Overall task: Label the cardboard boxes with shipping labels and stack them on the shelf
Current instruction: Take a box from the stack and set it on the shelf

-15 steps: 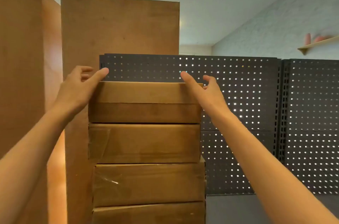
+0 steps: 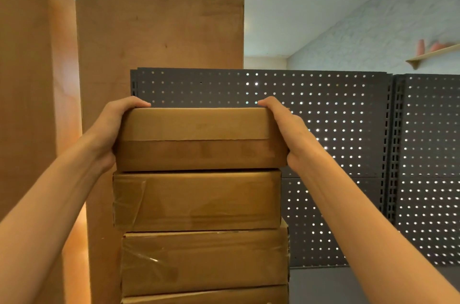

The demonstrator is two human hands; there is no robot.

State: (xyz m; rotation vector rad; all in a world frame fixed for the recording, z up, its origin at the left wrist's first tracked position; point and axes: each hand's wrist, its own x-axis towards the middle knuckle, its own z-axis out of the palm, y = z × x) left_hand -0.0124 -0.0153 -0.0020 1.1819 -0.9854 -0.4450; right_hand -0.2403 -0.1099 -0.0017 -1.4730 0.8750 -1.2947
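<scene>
**Cardboard box gripped at both ends atop the stack**

Brown cardboard filled the middle of our view: the top box (image 2: 201,139) sat on a stack of at least three more boxes. We held it at both short ends. Our left hand (image 2: 113,129) wrapped the left end, palm against the side and fingers curled over the upper back edge. Our right hand (image 2: 286,134) mirrored it on the right end, fingers hooked over the far top corner and the heel of the hand against the lower side. The box sat between our two palms, level, its bottom edge touching or just above the second box (image 2: 196,200); we could not tell which.

A band of tape covered the upper half of the top box's front face. We could read no label, brand or writing on it, only a faint smudge near the middle of the tape. The second box showed wrinkled clear tape at its left end, and the third box (image 2: 204,262) carried a glossy strip of tape low on its left side, with no legible print on either.

Behind the stack stood a dark grey pegboard panel (image 2: 323,114), light shining through its holes. To the left rose two tall plywood panels (image 2: 159,29). High on the right wall, a small wooden shelf (image 2: 433,54) held pinkish objects, too blurred to identify.
</scene>
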